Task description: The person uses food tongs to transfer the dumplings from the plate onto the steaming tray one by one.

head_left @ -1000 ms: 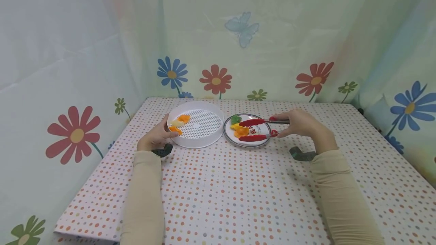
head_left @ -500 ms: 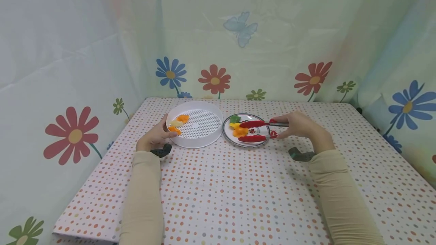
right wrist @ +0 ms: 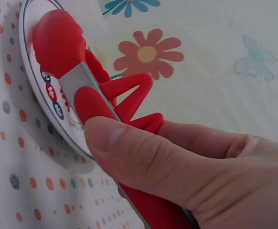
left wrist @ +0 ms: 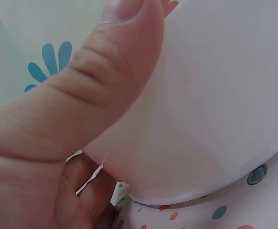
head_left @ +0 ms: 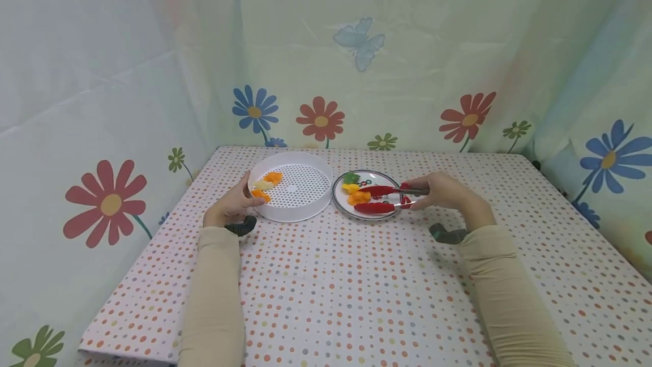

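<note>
My left hand (head_left: 232,201) grips the side of a round white sieve (head_left: 297,214) with a perforated floor. Its thumb lies along the outer wall (left wrist: 210,105) in the left wrist view. Inside, toward the left, are two orange pieces (head_left: 273,178) and a cream one (head_left: 264,186). My right hand (head_left: 448,192) holds red-tipped metal tongs (head_left: 377,208), thumb on the red grip. The tongs' tips are spread apart over a dark-rimmed white plate (head_left: 374,175), around an orange piece (head_left: 359,198). Beside it lie a yellow piece (head_left: 350,188) and a green one (head_left: 351,178).
Sieve and plate stand side by side toward the back of a table with a dotted cloth (head_left: 326,287). Flower-printed curtains (head_left: 407,61) hang behind and at both sides. A dark wrist device shows at each cuff.
The tongs' far arm has come nearer the near one, so the gap around the orange piece is narrower. My right hand has dropped slightly. My left hand and the sieve stay put.
</note>
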A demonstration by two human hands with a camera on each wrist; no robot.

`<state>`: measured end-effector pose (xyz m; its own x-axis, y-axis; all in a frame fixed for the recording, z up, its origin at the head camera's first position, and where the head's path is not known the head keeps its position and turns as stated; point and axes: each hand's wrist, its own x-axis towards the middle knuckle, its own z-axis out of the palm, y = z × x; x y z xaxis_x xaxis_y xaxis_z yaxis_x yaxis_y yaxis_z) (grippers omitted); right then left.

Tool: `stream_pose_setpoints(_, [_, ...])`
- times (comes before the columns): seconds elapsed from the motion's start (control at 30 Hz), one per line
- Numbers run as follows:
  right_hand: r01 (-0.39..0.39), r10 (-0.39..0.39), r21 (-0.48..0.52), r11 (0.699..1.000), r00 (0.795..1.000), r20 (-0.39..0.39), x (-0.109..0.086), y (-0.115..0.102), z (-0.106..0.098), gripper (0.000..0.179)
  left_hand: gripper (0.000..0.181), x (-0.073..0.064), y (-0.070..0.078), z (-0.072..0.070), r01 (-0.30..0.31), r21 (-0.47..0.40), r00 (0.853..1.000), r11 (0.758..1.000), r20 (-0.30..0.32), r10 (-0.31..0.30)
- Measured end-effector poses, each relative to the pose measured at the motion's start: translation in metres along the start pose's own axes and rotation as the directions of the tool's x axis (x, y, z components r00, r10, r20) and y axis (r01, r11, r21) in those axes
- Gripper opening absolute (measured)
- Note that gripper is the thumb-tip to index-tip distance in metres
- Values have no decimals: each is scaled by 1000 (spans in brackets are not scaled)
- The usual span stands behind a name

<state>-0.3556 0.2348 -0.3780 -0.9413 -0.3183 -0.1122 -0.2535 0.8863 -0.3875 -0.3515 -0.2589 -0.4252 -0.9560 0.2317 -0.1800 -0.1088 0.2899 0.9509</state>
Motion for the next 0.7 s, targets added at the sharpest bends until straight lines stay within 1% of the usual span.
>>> stream_pose_setpoints(0.13, [-23,23,54,998,1000,9,3,3,4,67,111,-2,2,1,-12,2,1000,1000,9,12])
stream_pose_setpoints(0.37, [-28,28,57,998,1000,-3,6,7,7,67,110,-4,2,1,-19,13,1000,1000,4,19])
stream_pose_setpoints(0.53, [-26,27,50,998,999,-19,6,9,7,66,111,1,-2,-1,-13,-1,1000,1000,-1,13])
stream_pose_setpoints(0.7, [-15,16,34,999,999,-35,4,11,6,65,113,9,-13,-2,-16,12,1000,1000,-21,16])
